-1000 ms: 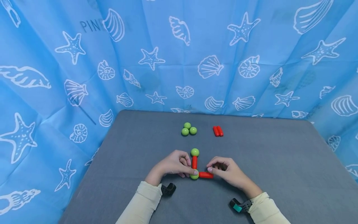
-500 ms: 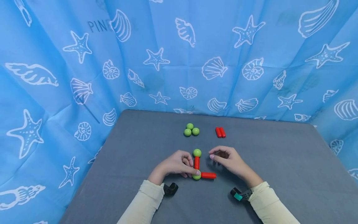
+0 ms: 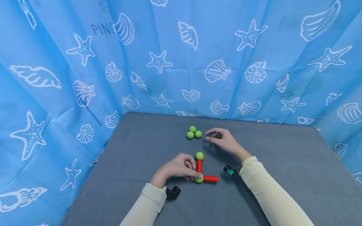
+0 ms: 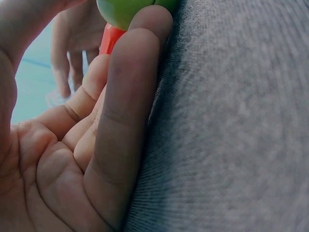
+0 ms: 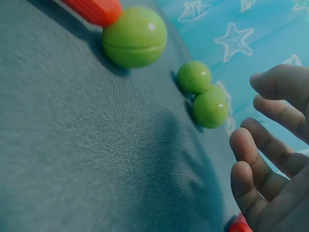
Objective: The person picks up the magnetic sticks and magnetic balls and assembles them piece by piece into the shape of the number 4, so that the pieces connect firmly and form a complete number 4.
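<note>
On the grey table, a green ball (image 3: 199, 180) forms the corner of an L. One red rod (image 3: 199, 166) runs from it to a far green ball (image 3: 199, 155); another red rod (image 3: 211, 179) points right. My left hand (image 3: 178, 166) pinches the corner ball, thumb on top; the left wrist view shows fingertips against this green ball (image 4: 116, 13). My right hand (image 3: 224, 141) hovers with nothing between its loosely bent fingers, right of three loose green balls (image 3: 198, 134). Below it, a bit of red (image 5: 240, 224) shows in the right wrist view; the hand hides the loose rods in the head view.
A blue curtain (image 3: 175, 75) with white shells and starfish hangs behind the table (image 3: 141, 138). Black cameras are strapped to both wrists, the left one (image 3: 173, 192) close to the tabletop.
My right hand has left the right-hand rod of the L and moved away to the back, over the loose red rods. The left hand keeps its hold on the corner ball.
</note>
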`<control>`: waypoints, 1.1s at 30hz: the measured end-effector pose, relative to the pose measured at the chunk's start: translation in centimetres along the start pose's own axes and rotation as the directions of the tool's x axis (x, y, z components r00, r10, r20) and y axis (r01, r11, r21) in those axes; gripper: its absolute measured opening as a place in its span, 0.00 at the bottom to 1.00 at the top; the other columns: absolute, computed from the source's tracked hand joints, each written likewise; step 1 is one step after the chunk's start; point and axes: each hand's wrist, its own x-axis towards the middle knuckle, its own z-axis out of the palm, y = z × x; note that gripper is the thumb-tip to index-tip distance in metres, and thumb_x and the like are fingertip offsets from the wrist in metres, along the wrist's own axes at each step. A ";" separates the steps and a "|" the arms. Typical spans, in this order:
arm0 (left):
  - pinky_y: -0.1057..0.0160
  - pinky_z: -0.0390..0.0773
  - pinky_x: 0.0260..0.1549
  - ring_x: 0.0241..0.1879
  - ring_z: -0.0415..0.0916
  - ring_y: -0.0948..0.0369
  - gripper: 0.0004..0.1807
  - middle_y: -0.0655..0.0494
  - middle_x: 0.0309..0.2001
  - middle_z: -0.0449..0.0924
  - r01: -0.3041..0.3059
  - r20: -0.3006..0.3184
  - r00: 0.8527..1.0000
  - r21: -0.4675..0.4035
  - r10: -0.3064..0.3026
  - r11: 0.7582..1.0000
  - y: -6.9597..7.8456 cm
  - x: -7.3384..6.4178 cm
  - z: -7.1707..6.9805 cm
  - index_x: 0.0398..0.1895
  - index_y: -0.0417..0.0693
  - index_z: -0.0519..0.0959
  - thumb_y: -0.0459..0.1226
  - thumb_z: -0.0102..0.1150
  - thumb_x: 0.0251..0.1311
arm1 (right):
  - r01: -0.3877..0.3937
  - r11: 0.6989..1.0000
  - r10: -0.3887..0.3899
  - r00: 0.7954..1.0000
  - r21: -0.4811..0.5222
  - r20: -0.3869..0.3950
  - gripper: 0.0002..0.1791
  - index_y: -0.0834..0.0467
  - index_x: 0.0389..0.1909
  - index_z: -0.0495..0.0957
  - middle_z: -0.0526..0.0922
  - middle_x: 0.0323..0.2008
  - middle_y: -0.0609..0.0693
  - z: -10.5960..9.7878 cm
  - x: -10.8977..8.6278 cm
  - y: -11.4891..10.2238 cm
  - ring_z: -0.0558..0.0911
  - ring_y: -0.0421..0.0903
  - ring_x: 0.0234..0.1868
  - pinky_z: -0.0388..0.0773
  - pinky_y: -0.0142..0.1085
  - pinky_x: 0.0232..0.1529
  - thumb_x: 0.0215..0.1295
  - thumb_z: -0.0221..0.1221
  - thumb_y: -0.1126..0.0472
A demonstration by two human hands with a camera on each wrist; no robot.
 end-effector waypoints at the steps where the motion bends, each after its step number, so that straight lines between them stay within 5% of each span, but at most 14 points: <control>1: 0.58 0.89 0.29 0.26 0.87 0.59 0.17 0.50 0.27 0.88 0.001 0.001 1.000 0.006 -0.001 1.000 0.0 0.0 0.0 0.35 0.42 0.80 0.39 0.82 0.55 | -0.008 1.000 0.008 1.000 0.002 0.001 0.19 0.64 0.60 0.82 0.85 0.57 0.62 0.1 0.4 0.2 0.86 0.60 0.40 0.83 0.43 0.36 0.75 0.66 0.58; 12: 0.59 0.89 0.28 0.26 0.86 0.61 0.18 0.54 0.27 0.87 0.014 0.016 1.000 0.015 -0.014 1.000 -0.5 0.4 -0.2 0.38 0.40 0.80 0.39 0.81 0.56 | -0.046 0.999 0.046 0.998 0.000 0.046 0.24 0.61 0.67 0.78 0.81 0.65 0.62 0.9 3.3 1.3 0.87 0.55 0.42 0.81 0.41 0.35 0.75 0.65 0.59; 33: 0.62 0.88 0.27 0.26 0.86 0.62 0.16 0.54 0.28 0.88 0.010 0.032 0.999 0.014 -0.011 1.000 -0.5 0.5 -0.4 0.39 0.41 0.80 0.39 0.80 0.58 | -0.035 0.999 0.036 0.995 -0.014 0.088 0.21 0.60 0.63 0.81 0.81 0.60 0.62 1.8 5.1 1.4 0.83 0.48 0.35 0.83 0.36 0.33 0.72 0.68 0.61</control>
